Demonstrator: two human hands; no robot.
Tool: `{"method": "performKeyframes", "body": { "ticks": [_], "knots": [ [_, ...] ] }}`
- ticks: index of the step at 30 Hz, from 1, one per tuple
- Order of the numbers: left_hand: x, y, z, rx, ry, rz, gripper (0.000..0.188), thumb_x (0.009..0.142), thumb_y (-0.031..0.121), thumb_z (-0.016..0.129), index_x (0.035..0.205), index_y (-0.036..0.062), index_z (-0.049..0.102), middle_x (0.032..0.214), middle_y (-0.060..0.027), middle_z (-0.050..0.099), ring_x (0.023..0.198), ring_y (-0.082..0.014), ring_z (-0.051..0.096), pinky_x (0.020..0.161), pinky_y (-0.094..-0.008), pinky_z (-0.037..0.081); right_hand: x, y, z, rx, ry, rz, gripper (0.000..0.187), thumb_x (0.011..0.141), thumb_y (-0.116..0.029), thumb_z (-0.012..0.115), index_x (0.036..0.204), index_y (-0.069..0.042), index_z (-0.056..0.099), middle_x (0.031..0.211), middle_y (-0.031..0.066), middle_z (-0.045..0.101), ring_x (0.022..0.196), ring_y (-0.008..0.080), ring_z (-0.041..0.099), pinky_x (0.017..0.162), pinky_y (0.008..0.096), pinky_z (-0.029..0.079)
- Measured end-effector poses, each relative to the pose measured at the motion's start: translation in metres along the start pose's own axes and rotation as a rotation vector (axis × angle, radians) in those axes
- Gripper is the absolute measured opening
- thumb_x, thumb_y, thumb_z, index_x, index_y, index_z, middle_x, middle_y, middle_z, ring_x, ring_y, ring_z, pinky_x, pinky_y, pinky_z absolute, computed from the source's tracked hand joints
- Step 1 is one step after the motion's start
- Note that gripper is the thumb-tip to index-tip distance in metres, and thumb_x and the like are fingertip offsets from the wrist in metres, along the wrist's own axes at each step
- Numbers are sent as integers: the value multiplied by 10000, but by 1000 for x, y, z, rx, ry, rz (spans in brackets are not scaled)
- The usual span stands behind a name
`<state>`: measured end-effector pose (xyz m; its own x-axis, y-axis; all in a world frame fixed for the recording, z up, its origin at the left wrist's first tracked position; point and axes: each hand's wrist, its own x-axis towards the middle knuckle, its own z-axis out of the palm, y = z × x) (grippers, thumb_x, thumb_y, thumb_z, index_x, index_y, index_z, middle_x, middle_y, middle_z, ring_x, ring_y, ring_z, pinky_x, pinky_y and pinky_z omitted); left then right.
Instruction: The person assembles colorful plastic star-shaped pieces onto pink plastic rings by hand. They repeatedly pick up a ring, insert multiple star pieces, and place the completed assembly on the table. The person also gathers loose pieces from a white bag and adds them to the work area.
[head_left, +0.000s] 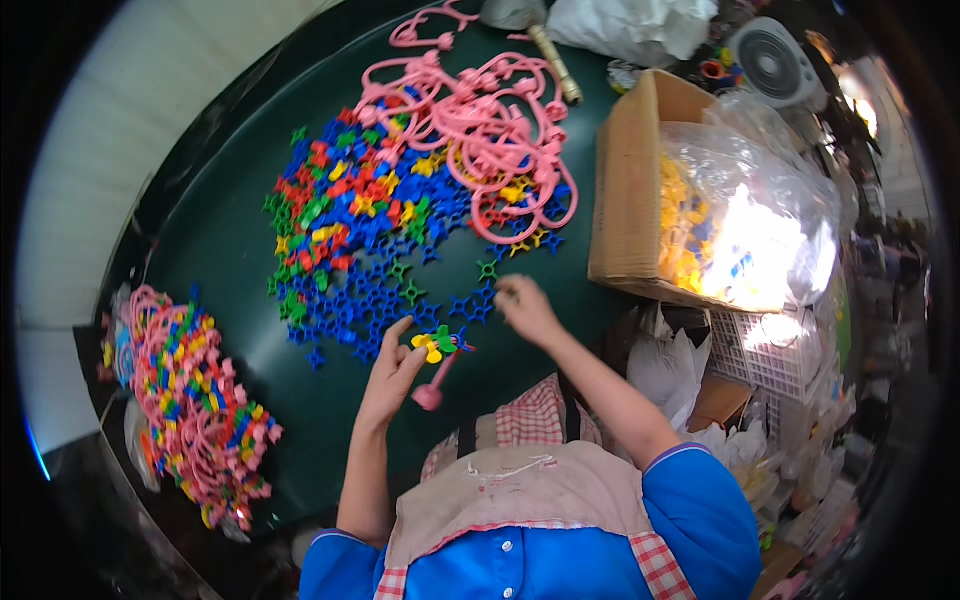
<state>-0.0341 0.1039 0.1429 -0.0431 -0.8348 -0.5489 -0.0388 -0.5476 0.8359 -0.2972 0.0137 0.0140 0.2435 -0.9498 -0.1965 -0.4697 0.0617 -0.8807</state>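
Observation:
My left hand point(392, 372) is closed at the near edge of the heap, gripping a pink plastic cord point(428, 396) whose thick end hangs down. Yellow point(427, 348), green point(446, 339) and blue star-shaped pieces are bunched on this cord beside my thumb and fingertips. My right hand point(526, 308) is to the right, its fingers curled together close to a green star piece point(488, 270) and blue star pieces point(478, 304). What lies between the right fingertips, if anything, is too small to make out.
Loose coloured pieces point(345, 215) and pink cords point(510, 120) are heaped on the dark green table point(220, 250). Threaded pink cords point(190, 400) pile up at the left edge. An open cardboard box point(622, 190) with bagged yellow pieces stands right; a fan point(775, 62) is behind it.

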Motion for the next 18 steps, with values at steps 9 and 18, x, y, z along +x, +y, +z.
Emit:
{"method": "performKeyframes", "body": {
  "ticks": [9,18],
  "knots": [
    [-74,-142,-124,-238,386,-214,323,1014,170,576,1304,31,614,694,74,460,519,-2,376,465,-185,292,100,20,-52,-767,233,-339,221,777,-125,747,995,-127,710,1045,44,579,999,271,551,851,406,452],
    [38,-133,-48,783,654,525,268,832,6,609,1083,63,684,1099,-141,647,1050,-347,614,901,-437,507,121,13,-66,-956,34,-476,407,698,-36,709,1087,-155,698,1208,42,608,1194,268,523,1048,467,379]
  ]
}}
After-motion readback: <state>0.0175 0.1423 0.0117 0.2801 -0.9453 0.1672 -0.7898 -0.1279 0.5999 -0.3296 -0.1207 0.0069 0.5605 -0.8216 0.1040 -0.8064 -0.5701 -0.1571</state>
